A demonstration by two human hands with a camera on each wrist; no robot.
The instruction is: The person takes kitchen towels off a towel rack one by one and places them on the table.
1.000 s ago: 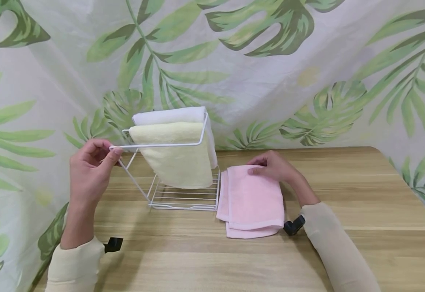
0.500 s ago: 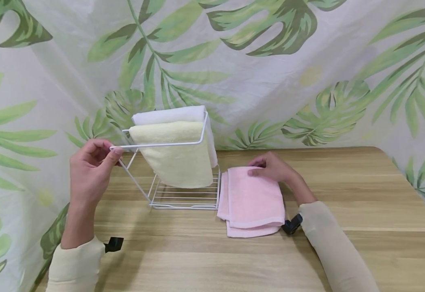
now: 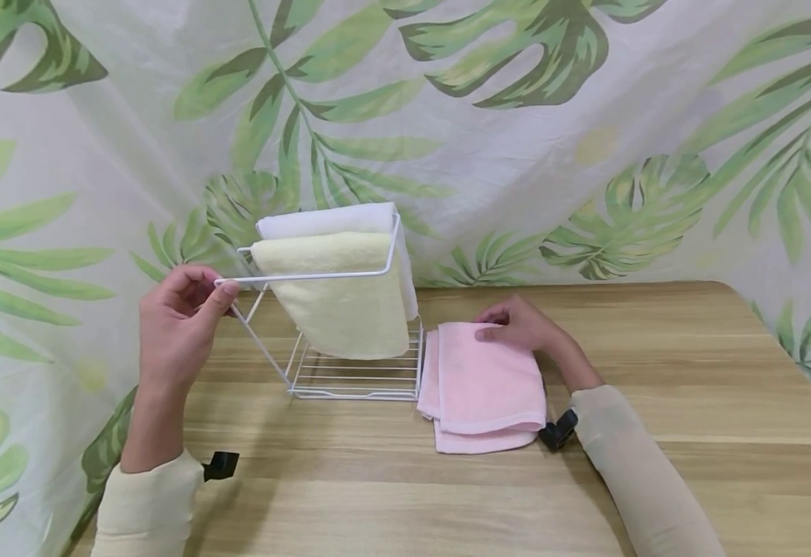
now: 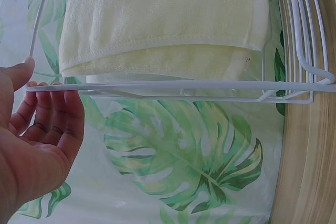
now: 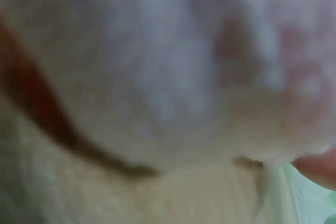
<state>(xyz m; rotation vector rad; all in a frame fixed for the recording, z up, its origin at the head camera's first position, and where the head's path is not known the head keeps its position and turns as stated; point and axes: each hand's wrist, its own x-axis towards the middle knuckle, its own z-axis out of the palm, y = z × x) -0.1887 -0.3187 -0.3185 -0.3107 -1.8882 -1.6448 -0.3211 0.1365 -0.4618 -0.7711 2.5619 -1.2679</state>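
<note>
In the head view a white wire rack [image 3: 353, 395] stands on the table, with a yellow towel [image 3: 339, 302] and a white towel [image 3: 325, 220] hung over its upper bars. My left hand [image 3: 179, 329] pinches the rack's upper left front corner between thumb and fingers; the left wrist view shows the fingers [image 4: 73, 116] under the wire. Right of the rack lies a folded pink towel [image 3: 492, 383], its layers slightly offset. My right hand [image 3: 520, 329] pinches its upper right edge, thumb on top and some fingertips hidden behind. The right wrist view is mostly filled by blurred cloth.
The wood-grain table [image 3: 691, 371] runs beneath everything, its far edge against a leaf-patterned curtain [image 3: 503, 155]. Each wrist wears a small black camera, such as the left one [image 3: 221, 466]. Wire bars form the rack's low base.
My right hand and the pink towel's upper edge have come down slightly toward me. The left hand keeps its hold on the rack; the head view has shifted a little.
</note>
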